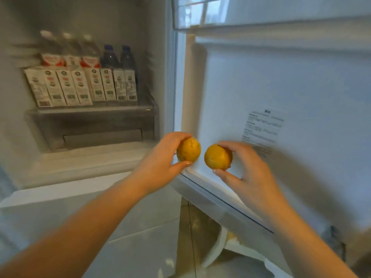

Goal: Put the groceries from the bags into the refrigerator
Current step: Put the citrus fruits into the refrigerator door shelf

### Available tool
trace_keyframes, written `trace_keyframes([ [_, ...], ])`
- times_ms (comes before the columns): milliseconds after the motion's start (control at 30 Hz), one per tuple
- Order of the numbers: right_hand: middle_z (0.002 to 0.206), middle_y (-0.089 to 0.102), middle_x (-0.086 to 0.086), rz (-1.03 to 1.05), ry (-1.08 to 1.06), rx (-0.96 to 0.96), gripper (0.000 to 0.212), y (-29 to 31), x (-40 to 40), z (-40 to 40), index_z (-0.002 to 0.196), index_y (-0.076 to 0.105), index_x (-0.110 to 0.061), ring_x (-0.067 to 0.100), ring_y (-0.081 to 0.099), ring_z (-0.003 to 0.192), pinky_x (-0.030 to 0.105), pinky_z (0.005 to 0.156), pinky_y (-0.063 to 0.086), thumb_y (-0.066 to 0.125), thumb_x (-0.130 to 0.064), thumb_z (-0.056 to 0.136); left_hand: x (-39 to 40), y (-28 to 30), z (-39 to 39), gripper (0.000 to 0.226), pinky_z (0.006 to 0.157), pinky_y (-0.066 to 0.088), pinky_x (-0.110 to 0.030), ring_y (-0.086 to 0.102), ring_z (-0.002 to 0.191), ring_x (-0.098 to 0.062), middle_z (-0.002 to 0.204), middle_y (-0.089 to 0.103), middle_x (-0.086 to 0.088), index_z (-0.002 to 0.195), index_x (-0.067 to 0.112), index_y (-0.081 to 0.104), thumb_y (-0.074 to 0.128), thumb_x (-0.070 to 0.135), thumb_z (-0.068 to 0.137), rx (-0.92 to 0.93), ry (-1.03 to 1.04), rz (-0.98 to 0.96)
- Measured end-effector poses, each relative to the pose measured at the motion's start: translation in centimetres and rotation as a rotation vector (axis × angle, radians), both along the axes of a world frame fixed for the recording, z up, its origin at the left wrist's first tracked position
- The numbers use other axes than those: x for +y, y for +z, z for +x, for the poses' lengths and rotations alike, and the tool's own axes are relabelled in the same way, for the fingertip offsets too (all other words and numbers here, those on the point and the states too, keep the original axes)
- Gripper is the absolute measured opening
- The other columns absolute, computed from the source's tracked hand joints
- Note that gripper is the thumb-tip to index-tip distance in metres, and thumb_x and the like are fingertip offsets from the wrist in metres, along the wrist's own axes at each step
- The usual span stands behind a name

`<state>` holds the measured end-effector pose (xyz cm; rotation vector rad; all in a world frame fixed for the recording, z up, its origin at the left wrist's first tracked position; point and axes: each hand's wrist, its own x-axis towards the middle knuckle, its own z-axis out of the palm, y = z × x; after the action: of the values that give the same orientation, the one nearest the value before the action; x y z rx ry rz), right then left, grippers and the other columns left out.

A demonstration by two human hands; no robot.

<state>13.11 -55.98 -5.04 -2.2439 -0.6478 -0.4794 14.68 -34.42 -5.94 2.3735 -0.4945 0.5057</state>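
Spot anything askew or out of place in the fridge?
Only the cartons at the left of the shelf: they lean left, while those to their right stand straighter. No spill or damage shows; the frame is blurred.

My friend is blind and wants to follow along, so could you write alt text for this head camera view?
A person's left hand and right hand each hold a yellow citrus fruit, left fruit and right fruit, before an open refrigerator. Inside, a shelf carries a row of cartons with bottles behind them.
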Motion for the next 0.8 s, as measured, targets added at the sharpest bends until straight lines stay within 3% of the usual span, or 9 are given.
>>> trace_keyframes([
  [100,0.122,0.048,-0.020,-0.162,-0.039,-0.001,0.055,-0.3,-0.2,0.7,0.122,0.046,-0.043,0.001,0.044,0.111,0.008,0.088,0.031,0.074,-0.024,0.078,1.0,0.5,2.1,0.063,0.092,0.032,-0.017,0.040,0.119,-0.008,0.139,0.036,0.006,0.133,0.042,0.028,0.066,0.028,0.085,-0.054,-0.126,0.167],
  [200,0.127,0.044,-0.019,-0.314,-0.072,0.026,0.057,-0.7,-0.4,1.2,0.130,0.048,-0.035,-0.002,0.039,0.110,0.004,0.087,0.028,0.072,-0.020,0.080,1.9,0.7,4.3,0.065,0.095,0.038,-0.024,0.042,0.124,-0.016,0.142,0.036,0.005,0.139,0.034,0.036,0.068,0.027,0.084,-0.087,-0.258,0.384],
  [267,0.130,0.043,-0.015,-0.407,-0.076,0.008,0.057,-1.1,-0.4,1.5,0.130,0.048,-0.034,-0.001,0.040,0.111,0.009,0.089,0.033,0.071,-0.018,0.080,2.4,0.8,5.4,0.066,0.096,0.036,-0.029,0.048,0.124,-0.019,0.142,0.044,0.005,0.137,0.030,0.043,0.073,0.026,0.079,-0.177,-0.345,0.536],
  [367,0.132,0.045,-0.014,-0.539,-0.045,-0.004,0.055,-1.2,0.0,1.8,0.128,0.050,-0.034,0.008,0.048,0.114,0.025,0.087,0.047,0.071,-0.018,0.080,2.7,0.7,6.5,0.068,0.085,0.048,-0.037,0.064,0.104,-0.024,0.127,0.060,0.002,0.126,0.024,0.057,0.085,0.026,0.064,-0.394,-0.454,0.714],
  [533,0.131,0.053,-0.010,-0.663,-0.040,-0.007,0.056,-1.4,-0.3,2.3,0.125,0.054,-0.031,0.015,0.056,0.112,0.037,0.081,0.054,0.075,-0.017,0.076,2.7,0.3,8.0,0.074,0.066,0.054,-0.037,0.067,0.085,-0.029,0.122,0.063,-0.006,0.126,0.020,0.056,0.088,0.024,0.060,-0.406,-0.546,0.806],
  [700,0.128,0.052,-0.002,-0.811,-0.030,-0.004,0.049,-1.9,-0.2,2.5,0.126,0.053,-0.027,0.020,0.059,0.102,0.037,0.074,0.055,0.069,-0.026,0.080,1.2,1.2,8.4,0.058,0.085,0.051,-0.034,0.061,0.106,-0.022,0.132,0.057,0.004,0.135,0.028,0.047,0.069,0.033,0.081,-0.365,-0.654,0.914],
  [800,0.127,0.055,-0.002,-0.859,-0.012,0.013,0.047,-1.9,-0.2,2.6,0.126,0.054,-0.028,0.022,0.060,0.102,0.039,0.073,0.055,0.068,-0.026,0.082,0.6,1.1,8.8,0.046,0.083,0.052,-0.033,0.061,0.101,-0.016,0.123,0.061,0.008,0.134,0.033,0.044,0.058,0.037,0.089,-0.335,-0.684,1.003],
])
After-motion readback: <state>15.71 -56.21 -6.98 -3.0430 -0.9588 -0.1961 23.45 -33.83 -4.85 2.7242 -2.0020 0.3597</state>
